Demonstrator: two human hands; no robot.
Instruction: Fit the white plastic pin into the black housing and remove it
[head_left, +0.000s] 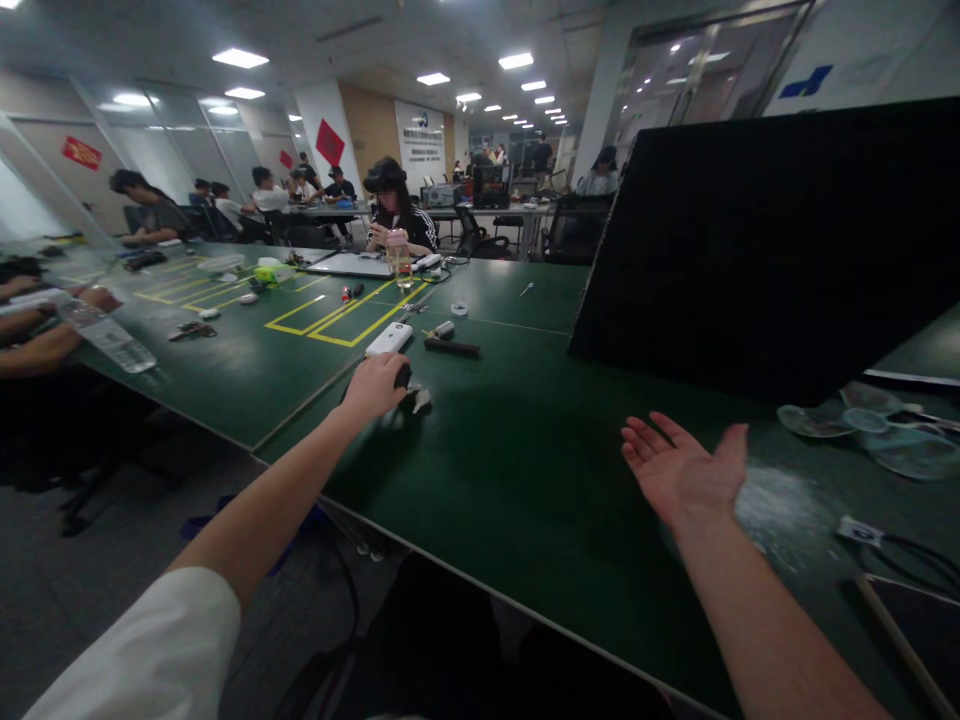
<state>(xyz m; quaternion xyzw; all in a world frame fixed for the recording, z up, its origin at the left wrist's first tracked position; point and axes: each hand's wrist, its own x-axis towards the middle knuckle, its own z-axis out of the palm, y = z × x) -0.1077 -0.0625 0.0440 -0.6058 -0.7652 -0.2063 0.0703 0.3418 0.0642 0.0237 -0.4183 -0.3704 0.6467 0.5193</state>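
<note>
L hand (373,388) grips dark item (404,377) on worktop (510,450), nr white oblong device (390,339), R hand (686,475) spread empty, palm up, so a careless fwd L push could bump that device.

Rows of ceiling panels (240,58) burn out white above a dim room. The green bench (487,470) carries pale glare beside the right hand (686,478) and shadow below the left hand (373,387). Wide-angle distortion stretches the edges; the far background looks soft.
</note>
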